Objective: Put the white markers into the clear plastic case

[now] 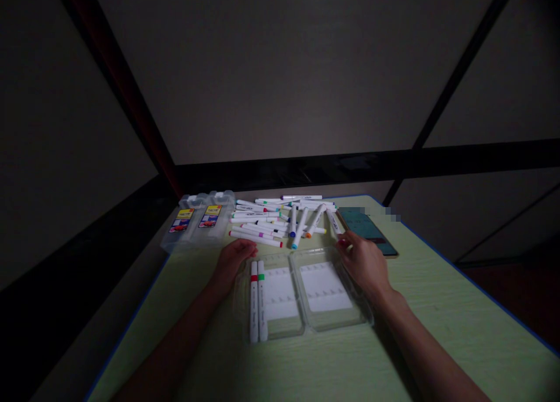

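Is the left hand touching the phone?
Apart. The head view shows it: the left hand is at the left of the open case, the phone beyond its right corner.

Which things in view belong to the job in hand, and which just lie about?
Seemingly in the work:
left hand and right hand
clear tray between them
red-banded marker and green-banded marker inside it
loose markers beyond it

Seemingly lying about:
phone
labelled clear cases, though they may go with the markers

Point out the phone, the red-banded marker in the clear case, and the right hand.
Phone (366, 229), head view: on its screen.
Red-banded marker (254, 304), head view: on its white barrel.
Right hand (364, 263), head view: on its back.
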Available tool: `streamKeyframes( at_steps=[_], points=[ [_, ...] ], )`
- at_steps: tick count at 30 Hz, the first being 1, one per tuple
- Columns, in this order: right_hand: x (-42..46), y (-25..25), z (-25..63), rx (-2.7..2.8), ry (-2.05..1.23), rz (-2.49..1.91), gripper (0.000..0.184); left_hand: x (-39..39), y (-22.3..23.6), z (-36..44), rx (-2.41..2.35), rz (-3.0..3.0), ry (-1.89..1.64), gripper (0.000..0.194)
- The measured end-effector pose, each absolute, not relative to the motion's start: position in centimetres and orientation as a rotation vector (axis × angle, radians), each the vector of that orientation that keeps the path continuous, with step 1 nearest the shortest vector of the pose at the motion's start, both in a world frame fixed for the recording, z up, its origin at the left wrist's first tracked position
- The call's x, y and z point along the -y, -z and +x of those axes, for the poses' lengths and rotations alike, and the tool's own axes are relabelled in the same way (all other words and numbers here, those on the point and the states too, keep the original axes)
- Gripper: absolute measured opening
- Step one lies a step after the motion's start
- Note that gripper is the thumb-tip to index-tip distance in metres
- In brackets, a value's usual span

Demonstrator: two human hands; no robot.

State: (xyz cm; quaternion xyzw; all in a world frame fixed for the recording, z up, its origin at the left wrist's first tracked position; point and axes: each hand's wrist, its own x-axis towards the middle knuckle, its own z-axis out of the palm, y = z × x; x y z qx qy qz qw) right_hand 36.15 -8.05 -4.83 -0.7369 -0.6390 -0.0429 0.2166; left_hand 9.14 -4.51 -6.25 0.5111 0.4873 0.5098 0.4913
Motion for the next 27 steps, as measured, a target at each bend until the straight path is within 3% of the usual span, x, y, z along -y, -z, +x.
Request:
streamKeyframes(
  at_steps=[12,27],
  points=[
    [7.4,5.3,37.2,1.767,0.056,-2.145,0.022,4.8,5.5,9.4,-1.217,1.263,-1.208,0.021],
    [6.9,6.1,37.7,1.843,0.000,-1.972,0.018,4.5,6.0,9.2,-1.219,1.280,-1.192,0.019]
  ],
)
